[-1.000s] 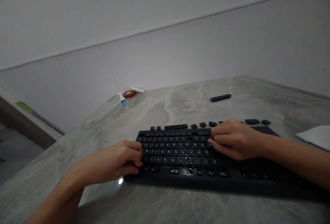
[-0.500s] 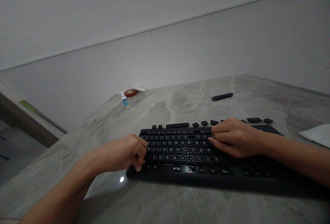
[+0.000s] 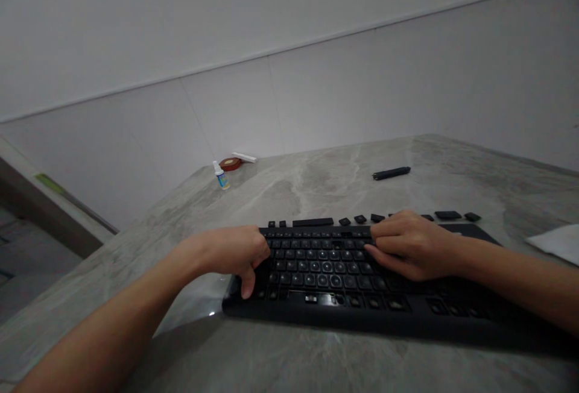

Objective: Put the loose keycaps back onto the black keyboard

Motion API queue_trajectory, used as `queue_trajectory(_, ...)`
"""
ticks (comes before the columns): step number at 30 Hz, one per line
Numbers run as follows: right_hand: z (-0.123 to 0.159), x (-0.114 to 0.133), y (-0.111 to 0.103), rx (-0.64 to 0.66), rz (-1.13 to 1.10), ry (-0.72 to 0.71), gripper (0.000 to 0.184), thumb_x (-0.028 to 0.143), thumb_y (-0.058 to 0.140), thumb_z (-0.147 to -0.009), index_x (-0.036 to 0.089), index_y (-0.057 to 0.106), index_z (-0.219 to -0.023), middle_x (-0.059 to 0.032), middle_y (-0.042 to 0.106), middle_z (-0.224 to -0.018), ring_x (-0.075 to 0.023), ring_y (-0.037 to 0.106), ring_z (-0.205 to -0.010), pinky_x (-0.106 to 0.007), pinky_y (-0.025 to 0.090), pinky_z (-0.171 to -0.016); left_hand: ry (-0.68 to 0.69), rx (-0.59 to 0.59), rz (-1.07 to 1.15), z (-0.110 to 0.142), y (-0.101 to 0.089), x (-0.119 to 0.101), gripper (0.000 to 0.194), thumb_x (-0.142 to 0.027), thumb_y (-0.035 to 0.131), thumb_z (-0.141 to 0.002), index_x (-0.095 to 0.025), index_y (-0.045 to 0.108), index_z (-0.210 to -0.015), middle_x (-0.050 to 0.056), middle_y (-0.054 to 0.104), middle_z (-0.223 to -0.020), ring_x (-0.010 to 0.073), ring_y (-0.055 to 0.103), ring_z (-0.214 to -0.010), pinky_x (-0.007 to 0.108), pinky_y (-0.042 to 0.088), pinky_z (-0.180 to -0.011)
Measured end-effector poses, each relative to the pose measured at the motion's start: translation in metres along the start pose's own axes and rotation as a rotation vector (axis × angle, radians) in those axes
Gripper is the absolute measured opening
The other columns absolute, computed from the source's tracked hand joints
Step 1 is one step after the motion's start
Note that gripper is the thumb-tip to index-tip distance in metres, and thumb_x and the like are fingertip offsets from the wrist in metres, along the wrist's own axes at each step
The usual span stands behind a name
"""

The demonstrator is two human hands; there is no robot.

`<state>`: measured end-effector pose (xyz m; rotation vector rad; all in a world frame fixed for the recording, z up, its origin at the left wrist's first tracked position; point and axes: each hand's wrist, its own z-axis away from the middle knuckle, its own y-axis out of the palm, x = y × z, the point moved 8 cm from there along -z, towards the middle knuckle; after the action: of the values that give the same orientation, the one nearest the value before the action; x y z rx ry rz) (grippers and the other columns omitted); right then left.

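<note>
A black keyboard (image 3: 344,317) lies on the marbled table, with several keycaps off along its bottom row and the spacebar slot bare. My left hand (image 3: 239,254) is over its left end, the thumb pointing down apart from the bent fingers, whose tips are partly hidden. Nothing shows in that hand. My right hand (image 3: 414,245) rests on the right part of the keys, thumb and fingers drawn together in a pinch. What they hold, if anything, is hidden. Behind the keyboard lie a long black keycap (image 3: 312,222) and several smaller loose keycaps (image 3: 360,219).
A dark pen-like tool (image 3: 391,173) lies farther back on the grey marbled table (image 3: 289,197). At the back left stand a small spray bottle (image 3: 221,177) and a reddish-brown round object (image 3: 230,164). White paper or cloth (image 3: 556,242) lies at the right.
My left hand has shifted up and right over the keyboard's left end, and its thumb has moved away from the fingers. My right hand stays in nearly the same place.
</note>
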<state>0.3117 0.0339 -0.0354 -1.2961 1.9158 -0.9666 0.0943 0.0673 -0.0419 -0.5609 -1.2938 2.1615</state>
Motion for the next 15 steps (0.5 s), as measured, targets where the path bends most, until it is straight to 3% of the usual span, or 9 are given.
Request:
queue_trajectory(4, 0.001, 0.000, -0.002, -0.005, 0.000, 0.005, 0.040, 0.013, 0.044, -0.099, 0.019, 0.048, -0.060, 0.0026, 0.046, -0.056, -0.0105, 0.039, -0.051, -0.031, 0.026, -0.052, 0.025, -0.068, -0.116, 0.002, -0.006, 0.002, 0.035, -0.030, 0.095, -0.057, -0.019, 0.062, -0.060, -0.007, 0.044, -0.050, 0.0105, 0.033, -0.044, 0.025, 0.021, -0.045)
queue_trajectory(7, 0.003, 0.000, -0.004, -0.015, 0.007, -0.002, 0.039, 0.013, 0.046, -0.098, 0.019, 0.048, -0.060, 0.0024, 0.045, -0.056, -0.0106, 0.039, -0.050, -0.031, 0.026, -0.051, 0.086, -0.264, -0.085, 0.008, -0.012, 0.017, 0.043, -0.049, 0.086, -0.071, -0.017, 0.058, -0.062, -0.005, 0.052, -0.057, 0.0109, 0.042, -0.050, 0.024, 0.025, -0.050)
queue_trajectory(11, 0.003, 0.002, -0.005, -0.015, 0.006, -0.010, 0.039, 0.013, 0.047, -0.098, 0.019, 0.049, -0.059, 0.0020, 0.046, -0.056, -0.0104, 0.039, -0.050, -0.031, 0.026, -0.051, 0.085, -0.684, 0.012, 0.016, -0.028, 0.049, 0.026, -0.034, 0.059, -0.098, -0.016, 0.062, -0.078, 0.001, 0.060, -0.075, 0.0151, 0.056, -0.070, 0.027, 0.041, -0.067)
queue_trajectory(13, 0.003, 0.001, -0.006, -0.012, 0.007, -0.004, 0.039, 0.013, 0.047, -0.098, 0.019, 0.049, -0.059, 0.0019, 0.046, -0.056, -0.0103, 0.039, -0.050, -0.031, 0.026, -0.051, 0.096, -0.769, 0.051, 0.013, -0.028, 0.058, 0.021, -0.025, 0.050, -0.101, -0.016, 0.066, -0.093, 0.006, 0.064, -0.090, 0.0186, 0.060, -0.085, 0.031, 0.045, -0.079)
queue_trajectory(15, 0.002, 0.001, -0.006, -0.008, 0.011, 0.003, 0.039, 0.013, 0.046, -0.098, 0.019, 0.049, -0.060, 0.0016, 0.047, -0.056, -0.0103, 0.039, -0.050, -0.031, 0.026, -0.051, 0.136, -0.763, 0.076, 0.004, -0.024, 0.060, 0.025, -0.015, 0.044, -0.100, -0.016, 0.069, -0.104, 0.009, 0.065, -0.104, 0.0208, 0.061, -0.098, 0.035, 0.047, -0.089)
